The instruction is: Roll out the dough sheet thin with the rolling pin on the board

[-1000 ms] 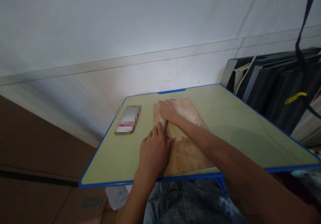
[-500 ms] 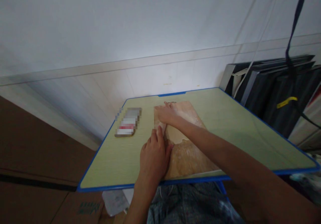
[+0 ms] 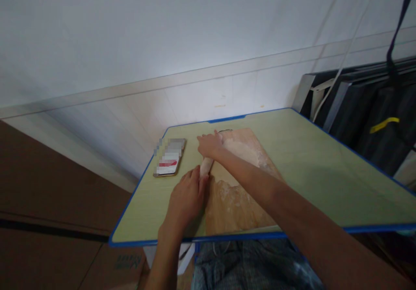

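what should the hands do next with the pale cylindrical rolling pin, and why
Probably roll the pale cylindrical rolling pin rightward over the flat cream dough sheet: the left hand and right hand are both on the pin, which lies near the left edge of the brown rectangular wooden board, with the dough spread to its right.

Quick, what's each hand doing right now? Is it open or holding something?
Left hand: holding the near end of the pale rod between thumb and fingers.
Right hand: over its far end; can't tell if the grip is closed.
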Demonstrator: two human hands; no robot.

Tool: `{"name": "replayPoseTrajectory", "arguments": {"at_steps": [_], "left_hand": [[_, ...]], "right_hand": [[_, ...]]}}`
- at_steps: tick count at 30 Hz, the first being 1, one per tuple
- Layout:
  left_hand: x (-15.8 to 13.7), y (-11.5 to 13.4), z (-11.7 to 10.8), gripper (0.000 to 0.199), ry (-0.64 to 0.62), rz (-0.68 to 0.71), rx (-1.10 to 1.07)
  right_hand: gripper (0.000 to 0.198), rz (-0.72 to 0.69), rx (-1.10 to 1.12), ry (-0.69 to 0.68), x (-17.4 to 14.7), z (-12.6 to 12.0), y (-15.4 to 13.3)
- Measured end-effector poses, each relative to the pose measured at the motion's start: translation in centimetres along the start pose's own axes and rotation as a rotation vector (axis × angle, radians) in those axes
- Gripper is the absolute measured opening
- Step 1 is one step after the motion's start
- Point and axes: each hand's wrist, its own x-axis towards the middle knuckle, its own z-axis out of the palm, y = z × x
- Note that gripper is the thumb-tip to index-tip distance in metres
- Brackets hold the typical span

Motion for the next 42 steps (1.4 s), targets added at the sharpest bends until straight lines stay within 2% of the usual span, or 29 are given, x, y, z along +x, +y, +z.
{"name": "replayPoseTrajectory", "arguments": {"at_steps": [4, 7, 11, 14, 17, 20, 22, 24, 26, 30, 33, 36, 39, 42], "left_hand": [[-0.6, 1.3, 0.3, 0.043, 0.010, 0.022, 0.074], [-1.1, 2.1, 0.8, 0.048, 0.045, 0.044, 0.162], [-1.4, 2.2, 1.1, 0.049, 0.084, 0.068, 0.257], [-1.2, 2.4, 1.0, 0.052, 0.074, 0.028, 0.304], [-0.3, 2.3, 0.5, 0.053, 0.061, 0.016, 0.299], [1.2, 1.4, 0.0, 0.047, 0.063, 0.019, 0.283], [2.2, 0.5, -0.3, 0.045, 0.026, -0.005, 0.275], [3.1, -0.2, -0.5, 0.046, -0.029, -0.037, 0.259], [3.7, -0.7, -0.6, 0.046, -0.066, -0.038, 0.234], [4.0, -1.1, -0.3, 0.041, -0.092, 0.021, 0.131], [3.9, -1.3, -0.2, 0.038, -0.094, 0.061, 0.076], [3.4, -0.8, -0.4, 0.039, -0.097, 0.110, 0.062], [2.5, 0.7, -0.4, 0.044, -0.096, 0.127, 0.107], [1.6, 2.5, -0.1, 0.051, -0.025, 0.079, 0.252]], "right_hand": [[0.038, -0.108, -0.035, -0.029, -1.5, -0.9, 1.6], [0.039, -0.230, -0.121, -0.028, -4.5, -1.5, 4.2], [0.046, -0.209, -0.084, 0.075, -9.8, -1.4, 7.4], [0.046, -0.203, -0.050, 0.165, -11.8, -0.8, 8.2], [0.046, -0.186, -0.071, 0.174, -10.6, -0.3, 7.8], [0.044, -0.122, -0.076, 0.144, -6.9, 0.0, 7.2], [0.043, -0.093, -0.057, 0.130, -4.1, 0.1, 6.9], [0.043, -0.045, -0.007, 0.045, -1.5, 0.2, 6.7], [0.045, -0.013, 0.015, 0.017, 0.6, 0.2, 6.3], [0.046, 0.025, 0.033, 0.033, 2.6, -0.1, 5.2], [0.047, 0.037, 0.030, 0.041, 2.4, -0.4, 5.0], [0.047, 0.034, 0.026, 0.024, 0.9, -0.3, 5.8], [0.041, -0.121, -0.008, 0.070, -2.0, -0.1, 7.4], [0.043, -0.246, -0.061, 0.169, -4.9, 0.1, 8.9]]}}
